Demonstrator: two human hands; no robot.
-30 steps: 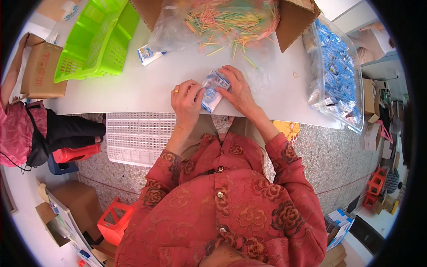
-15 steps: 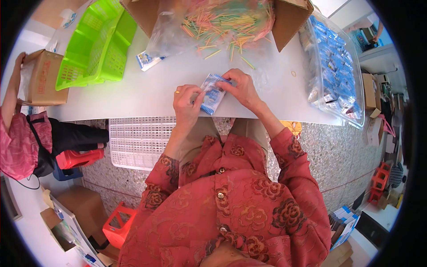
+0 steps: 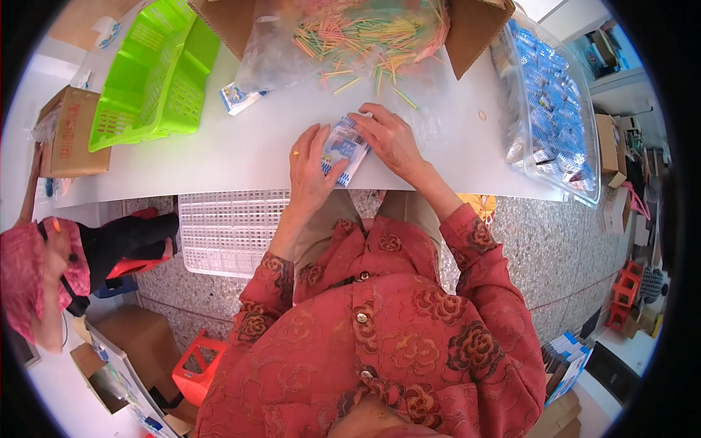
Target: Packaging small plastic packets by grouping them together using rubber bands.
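in the head view, the left hand (image 3: pixel 312 166) grips the lower left of a small blue-and-white packet (image 3: pixel 343 151), its thumb pressed on the printed front. the right hand (image 3: pixel 393 140) pinches the same packet at its upper right corner – so the packet sits tilted between the two sets of fingers, over the near part of the white table (image 3: pixel 453 164). whether it touches the tabletop, i cannot tell.

beyond the fingers, a clear bag (image 3: pixel 266 55) holds many pink, yellow and green straws (image 3: pixel 365 36), in front of an open cardboard box (image 3: pixel 476 33); a few loose-looking straws point toward the hands. ahead and left of the left fingers lies another packet (image 3: pixel 238 99), and farther left a green basket (image 3: pixel 166 102). right of the right fingers is a rubber band (image 3: pixel 482 115) – and, past it, a clear tub (image 3: pixel 561 187) heaped with blue packets (image 3: pixel 548 102).
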